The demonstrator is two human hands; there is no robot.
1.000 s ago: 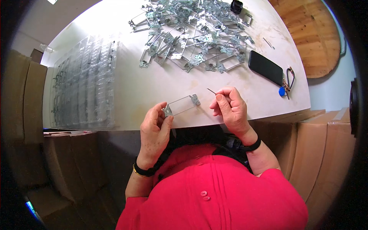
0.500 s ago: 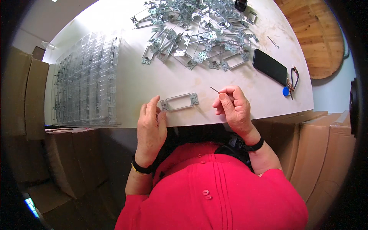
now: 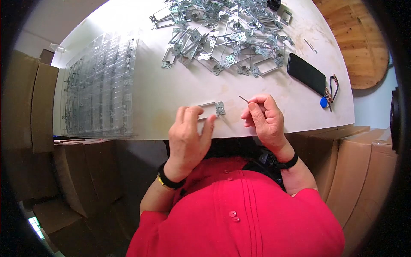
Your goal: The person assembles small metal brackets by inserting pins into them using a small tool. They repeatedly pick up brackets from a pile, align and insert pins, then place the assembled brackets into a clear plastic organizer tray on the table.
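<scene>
Near the table's front edge lies a rectangular metal frame (image 3: pixel 220 108) with flat bracket plates at its ends. My left hand (image 3: pixel 188 135) is over the frame's left end, thumb and fingers apart, and hides that part; whether it touches the metal I cannot tell. To the right, my right hand (image 3: pixel 266 120) pinches a thin metal pin (image 3: pixel 242 99) between thumb and forefinger. The pin points up and to the left, apart from the frame.
A heap of similar metal frames (image 3: pixel 231 38) covers the table's far middle. Clear plastic trays (image 3: pixel 100 85) holding metal parts stand at left. A black phone (image 3: pixel 306 73), a blue key fob (image 3: pixel 323 102) and loose pins (image 3: pixel 310 46) lie at right. Cardboard boxes (image 3: pixel 355 162) flank the table.
My left hand has moved right and over the frame's left end, its thumb now spread wider. My right hand keeps the pin in nearly the same place. The whole view has shifted slightly.
</scene>
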